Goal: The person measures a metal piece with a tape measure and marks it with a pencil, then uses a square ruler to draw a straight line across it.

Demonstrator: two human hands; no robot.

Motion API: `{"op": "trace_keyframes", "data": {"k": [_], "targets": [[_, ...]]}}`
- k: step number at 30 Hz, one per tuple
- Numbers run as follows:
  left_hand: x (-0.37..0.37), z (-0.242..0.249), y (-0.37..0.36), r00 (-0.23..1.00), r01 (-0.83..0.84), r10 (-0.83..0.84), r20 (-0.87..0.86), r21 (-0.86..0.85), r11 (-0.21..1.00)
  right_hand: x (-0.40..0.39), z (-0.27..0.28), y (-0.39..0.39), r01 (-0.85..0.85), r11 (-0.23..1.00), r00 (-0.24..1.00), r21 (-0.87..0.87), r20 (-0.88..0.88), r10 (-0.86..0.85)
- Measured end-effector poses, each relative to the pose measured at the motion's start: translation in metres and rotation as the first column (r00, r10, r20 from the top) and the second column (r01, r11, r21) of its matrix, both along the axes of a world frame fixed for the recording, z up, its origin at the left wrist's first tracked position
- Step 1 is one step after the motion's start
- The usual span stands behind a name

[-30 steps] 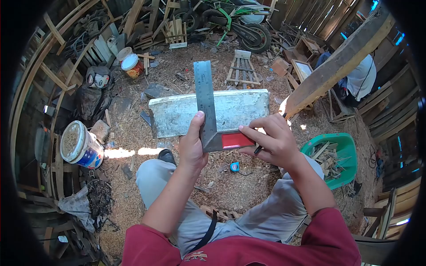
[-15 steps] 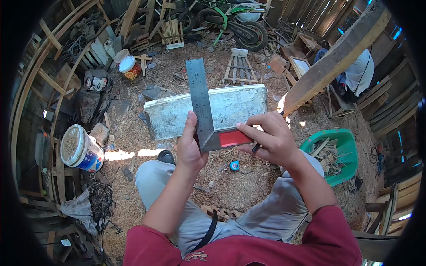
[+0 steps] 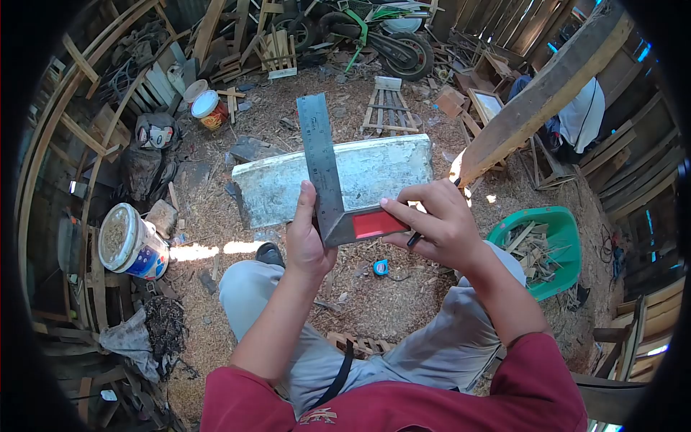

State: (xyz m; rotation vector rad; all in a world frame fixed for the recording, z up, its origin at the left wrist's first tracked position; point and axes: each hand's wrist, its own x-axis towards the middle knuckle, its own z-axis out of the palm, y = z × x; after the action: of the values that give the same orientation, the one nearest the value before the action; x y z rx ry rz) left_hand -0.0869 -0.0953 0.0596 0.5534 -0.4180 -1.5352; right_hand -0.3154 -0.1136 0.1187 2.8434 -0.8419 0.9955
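A try square with a steel ruled blade and a dark, red-faced stock is held up in front of me, its blade pointing away. My left hand grips the corner where blade and stock meet, thumb along the blade. At the stock's other end my right hand pinches it, and a dark pen or pencil sticks out between those fingers. Beyond the square lies a worn whitish slab. A blue tape measure rests on the ground between my legs.
A green tub of wood scraps stands at right, near a slanting wooden post. Buckets, one a white bucket, line the left. Behind are a small slatted wooden piece, a motorbike and a person.
The try square has tilted slightly, its blade tip shifting a little to the left. Both hands keep their hold on it.
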Motion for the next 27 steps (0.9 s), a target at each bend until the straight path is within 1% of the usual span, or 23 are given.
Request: {"op": "trace_keyframes", "data": {"k": [5, 9, 17, 23, 27], "targets": [[-0.0017, 0.0037, 0.0009, 1.000, -0.001, 0.001, 0.002, 0.010, 1.000, 0.0003, -0.0015, 0.0008, -0.004, 1.000, 1.000, 0.016, -0.006, 0.005], [-0.0006, 0.0022, 0.0009, 1.000, -0.010, 0.010, 0.025, -0.020, 1.000, 0.0003, -0.0009, -0.0002, -0.014, 1.000, 1.000, 0.020, 0.005, 0.014], [-0.0011, 0.0025, 0.0024, 0.999, -0.010, 0.009, 0.034, 0.020, 1.000, -0.0003, -0.0004, 0.0005, -0.013, 1.000, 1.000, 0.028, -0.016, 0.013], [0.0008, 0.0036, 0.0028, 1.000, 0.018, -0.018, 0.010, -0.025, 1.000, 0.0028, -0.0016, 0.0008, -0.013, 1.000, 1.000, 0.025, 0.002, 0.013], [0.0002, 0.0049, 0.0032, 0.998, 0.003, -0.005, 0.059, 0.022, 1.000, 0.0043, 0.0007, 0.0010, -0.010, 1.000, 1.000, 0.019, 0.006, 0.009]]}}
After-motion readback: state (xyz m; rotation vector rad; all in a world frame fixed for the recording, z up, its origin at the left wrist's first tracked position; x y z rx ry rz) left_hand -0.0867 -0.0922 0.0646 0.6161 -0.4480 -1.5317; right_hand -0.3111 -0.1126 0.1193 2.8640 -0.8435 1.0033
